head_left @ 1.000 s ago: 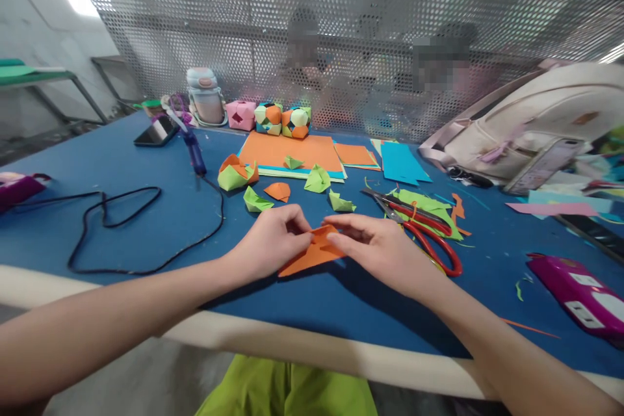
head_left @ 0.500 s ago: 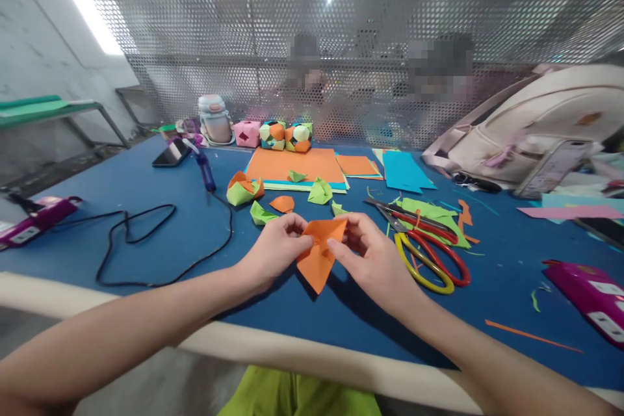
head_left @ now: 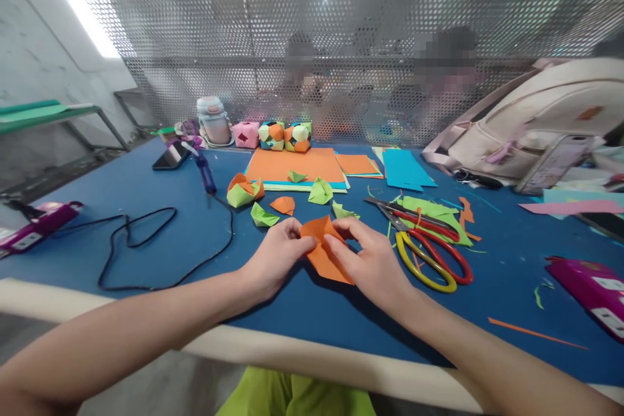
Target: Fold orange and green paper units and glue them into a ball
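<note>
A creased piece of orange paper is held between both hands above the near part of the table. My left hand pinches its left side, thumb on top. On the other side, my right hand grips it with the thumb pressed near the middle and the fingers behind. Just beyond the hands lie folded green paper pieces, a small folded orange piece and a joined orange and green unit. Scissors with red and yellow handles rest right of my right hand, over green scraps.
Stacked orange sheets, blue sheets and finished paper cubes stand toward the perforated panel. A glue gun trails a black cord at left. A bottle, a backpack and a purple power strip surround the workspace.
The orange paper has turned in my hands, its lower point swinging from near the middle to the right. My right hand's fingers have shifted along it.
</note>
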The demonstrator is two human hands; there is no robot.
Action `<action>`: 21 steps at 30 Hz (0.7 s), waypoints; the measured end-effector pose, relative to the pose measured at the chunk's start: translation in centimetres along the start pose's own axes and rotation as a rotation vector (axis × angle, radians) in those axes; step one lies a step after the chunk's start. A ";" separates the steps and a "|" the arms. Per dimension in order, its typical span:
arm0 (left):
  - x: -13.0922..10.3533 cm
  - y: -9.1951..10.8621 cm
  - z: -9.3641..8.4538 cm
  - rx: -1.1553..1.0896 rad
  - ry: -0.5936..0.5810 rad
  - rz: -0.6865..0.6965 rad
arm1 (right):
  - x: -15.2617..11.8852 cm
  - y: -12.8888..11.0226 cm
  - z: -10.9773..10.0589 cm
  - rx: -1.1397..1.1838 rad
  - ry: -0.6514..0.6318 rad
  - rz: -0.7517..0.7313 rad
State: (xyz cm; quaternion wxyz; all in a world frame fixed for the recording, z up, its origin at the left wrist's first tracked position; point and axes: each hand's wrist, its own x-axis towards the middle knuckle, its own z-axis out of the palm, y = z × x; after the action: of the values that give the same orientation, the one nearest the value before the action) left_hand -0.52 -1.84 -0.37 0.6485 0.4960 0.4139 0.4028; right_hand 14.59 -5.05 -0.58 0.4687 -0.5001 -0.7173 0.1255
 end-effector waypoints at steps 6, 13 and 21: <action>0.0 0.1 0.1 0.126 0.016 0.010 | 0.3 -0.2 -0.3 0.116 -0.056 0.136; 0.1 -0.2 0.2 0.270 0.034 0.069 | 0.4 0.1 -0.5 0.082 -0.023 0.136; 0.1 0.1 0.2 0.191 0.005 0.041 | -0.2 1.2 -1.1 -0.045 -0.037 -0.384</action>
State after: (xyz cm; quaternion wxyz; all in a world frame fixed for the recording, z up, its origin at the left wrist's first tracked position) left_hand -0.30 -1.79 -0.21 0.5887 0.5632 0.4416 0.3759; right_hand 16.16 -4.96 -0.89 0.4595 -0.3619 -0.8107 0.0267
